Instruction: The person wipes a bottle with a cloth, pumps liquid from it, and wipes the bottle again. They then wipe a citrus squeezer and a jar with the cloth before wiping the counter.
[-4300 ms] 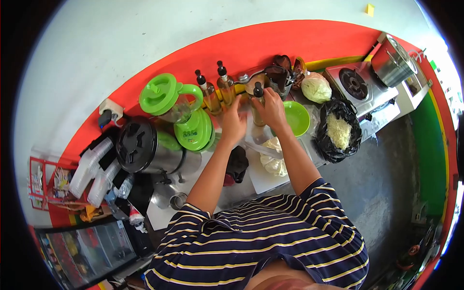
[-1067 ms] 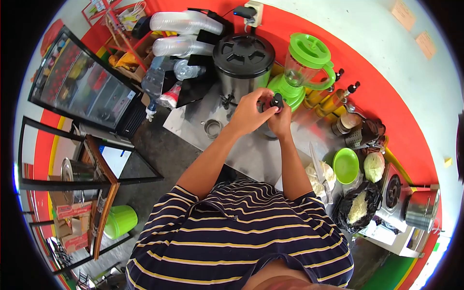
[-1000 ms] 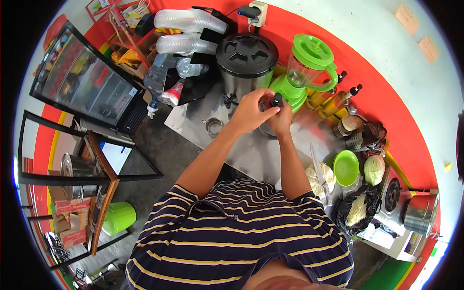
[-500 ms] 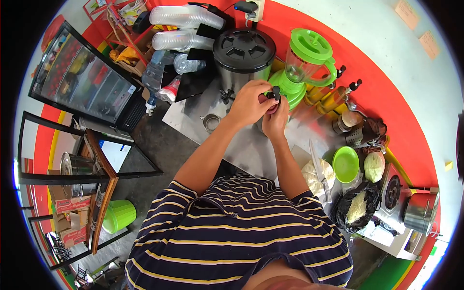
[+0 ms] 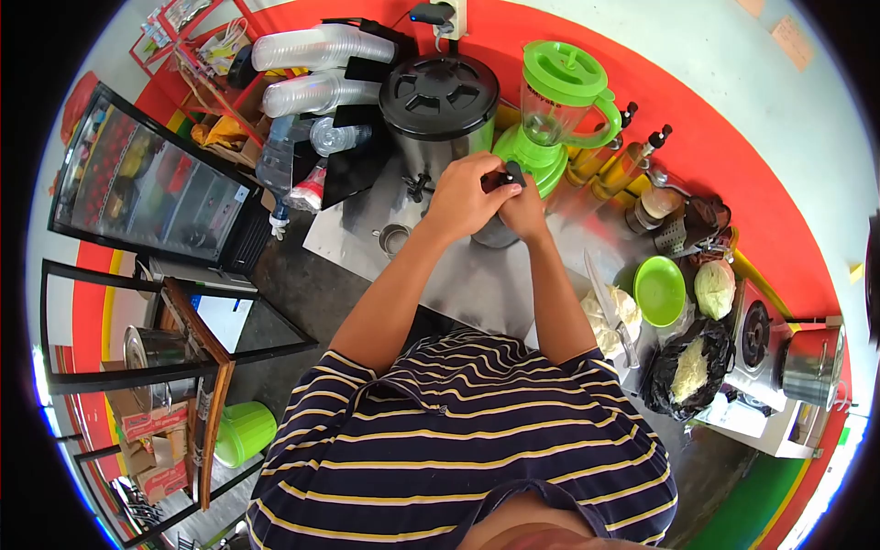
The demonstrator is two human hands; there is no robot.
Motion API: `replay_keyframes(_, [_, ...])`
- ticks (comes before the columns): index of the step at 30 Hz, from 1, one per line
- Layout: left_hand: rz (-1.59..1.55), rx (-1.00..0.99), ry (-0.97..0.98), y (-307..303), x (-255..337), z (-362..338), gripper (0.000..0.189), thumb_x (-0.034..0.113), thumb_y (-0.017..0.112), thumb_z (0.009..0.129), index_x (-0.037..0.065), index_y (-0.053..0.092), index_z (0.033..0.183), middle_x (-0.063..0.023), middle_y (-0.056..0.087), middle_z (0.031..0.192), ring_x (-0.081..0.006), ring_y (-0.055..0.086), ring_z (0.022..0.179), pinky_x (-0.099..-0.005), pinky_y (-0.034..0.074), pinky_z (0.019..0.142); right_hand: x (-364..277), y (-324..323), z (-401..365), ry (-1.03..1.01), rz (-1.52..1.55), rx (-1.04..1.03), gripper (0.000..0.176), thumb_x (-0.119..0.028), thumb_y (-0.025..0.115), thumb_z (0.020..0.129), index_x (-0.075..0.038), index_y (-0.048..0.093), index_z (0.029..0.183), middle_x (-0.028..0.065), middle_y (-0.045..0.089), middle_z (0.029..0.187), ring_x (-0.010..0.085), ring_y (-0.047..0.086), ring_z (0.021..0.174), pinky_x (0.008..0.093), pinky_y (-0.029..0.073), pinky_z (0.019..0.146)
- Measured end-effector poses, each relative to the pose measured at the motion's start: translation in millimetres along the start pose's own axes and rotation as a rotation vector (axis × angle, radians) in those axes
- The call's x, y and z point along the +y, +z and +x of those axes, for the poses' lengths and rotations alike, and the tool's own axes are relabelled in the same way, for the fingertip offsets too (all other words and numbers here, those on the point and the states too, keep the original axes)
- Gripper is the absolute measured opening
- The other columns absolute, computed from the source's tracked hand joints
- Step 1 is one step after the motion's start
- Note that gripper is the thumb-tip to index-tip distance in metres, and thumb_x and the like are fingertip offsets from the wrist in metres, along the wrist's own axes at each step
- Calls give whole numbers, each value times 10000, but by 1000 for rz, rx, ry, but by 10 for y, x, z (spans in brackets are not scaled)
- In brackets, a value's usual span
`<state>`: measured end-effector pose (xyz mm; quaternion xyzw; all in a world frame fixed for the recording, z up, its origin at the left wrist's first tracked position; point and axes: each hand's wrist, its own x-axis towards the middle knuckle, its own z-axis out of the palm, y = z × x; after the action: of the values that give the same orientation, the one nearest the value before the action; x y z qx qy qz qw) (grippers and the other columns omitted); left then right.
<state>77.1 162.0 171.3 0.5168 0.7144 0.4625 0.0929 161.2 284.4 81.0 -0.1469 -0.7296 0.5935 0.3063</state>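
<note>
My left hand (image 5: 465,194) is closed around something small and dark, its thumb and fingers near a black knob-like tip (image 5: 514,174). Pressed close beside it, my right hand (image 5: 524,213) wraps the same dark item from the other side; most of it is hidden by my fingers. Below the hands a dark round base (image 5: 496,235) shows on the metal counter (image 5: 463,289). A green blender (image 5: 550,110) stands just behind my right hand. Behind my left hand is a steel container with a black lid (image 5: 440,92). A metal cup (image 5: 394,240) sits to the left.
On the right are a knife (image 5: 609,302), a green bowl (image 5: 659,291), a cabbage (image 5: 714,290), a black bag of shredded food (image 5: 689,376), a stove (image 5: 756,335) and a steel pot (image 5: 813,365). Oil bottles (image 5: 621,168) line the wall. Plastic cups (image 5: 316,48) lie at the back left.
The view has shifted slightly. My hands stay together at the dark item, with my left thumb now laid across toward its black tip and the reddish part between my fingers no longer visible.
</note>
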Motion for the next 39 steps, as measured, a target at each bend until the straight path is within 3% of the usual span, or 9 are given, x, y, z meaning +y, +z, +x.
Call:
replay_keyframes(5, [-136, 4, 15, 13, 16, 6, 293, 154, 844, 833, -52, 676, 955, -164, 674, 887, -337, 671, 817, -412, 509, 747, 123, 337, -191, -220, -106, 509, 273, -48, 810, 771, -23, 689, 1014, 150, 704, 915, 351, 699, 835, 390, 548, 745])
replay_keyframes(10, [-124, 71, 54, -36, -121, -95, 288, 130, 828, 840, -43, 692, 1027, -168, 698, 932, -310, 703, 880, -385, 528, 821, 356, 432, -351, -242, -285, 485, 692, -163, 923, 684, -56, 580, 1275, 171, 641, 1168, 403, 625, 1099, 489, 480, 973])
replay_keyframes(12, [-207, 67, -32, -105, -179, -143, 283, 117, 816, 862, -28, 719, 1086, -127, 736, 989, -215, 719, 962, -346, 534, 897, 457, 454, -418, -207, -267, 463, 709, -182, 934, 673, -59, 582, 1275, 171, 644, 1179, 409, 624, 1101, 489, 480, 984])
replay_keyframes(15, [-193, 99, -79, -235, -225, -227, 273, 103, 800, 870, -40, 708, 1084, -163, 748, 1000, -291, 739, 978, -365, 544, 896, 582, 475, -425, -114, -235, 384, 775, -243, 965, 639, -59, 580, 1286, 168, 662, 1206, 422, 623, 1108, 492, 489, 1002])
replay_keyframes(18, [-210, 143, -121, -345, -434, -317, 282, 112, 798, 896, -26, 714, 1128, -138, 765, 1022, -235, 738, 970, -350, 541, 881, 715, 434, -447, -8, -284, 196, 796, -266, 973, 634, -52, 579, 1292, 176, 697, 1201, 420, 650, 1108, 487, 508, 972])
replay_keyframes(32, [-139, 201, -162, -446, -421, -497, 258, 110, 805, 921, -7, 717, 1133, -79, 753, 1013, -160, 703, 949, -321, 537, 892, 618, 100, -177, 150, -227, -318, 827, -294, 979, 659, -47, 584, 1342, 145, 716, 1181, 310, 690, 1147, 406, 528, 991])
replay_keyframes(35, [-153, 273, -136, -388, -410, -484, 259, 102, 832, 872, -8, 729, 1082, -127, 770, 970, -219, 750, 881, -344, 554, 822, -46, 290, -47, -81, -112, -299, 677, -256, 936, 683, -47, 640, 1255, 159, 720, 1114, 365, 694, 1066, 441, 540, 927])
replay_keyframes(37, [-123, 240, -176, -390, -308, -484, 265, 110, 838, 867, -13, 726, 1074, -131, 766, 957, -225, 753, 883, -344, 556, 812, -188, 473, 48, -314, -408, -166, 406, -103, 842, 726, -19, 679, 1089, 178, 704, 994, 381, 686, 948, 427, 542, 818])
replay_keyframes(39, [-92, 211, -217, -383, -301, -500, 272, 117, 845, 862, -17, 724, 1065, -135, 762, 944, -232, 757, 886, -343, 557, 802, -245, 625, 11, -251, -356, -69, 274, -68, 794, 728, -8, 692, 975, 195, 680, 916, 450, 649, 877, 449, 534, 757])
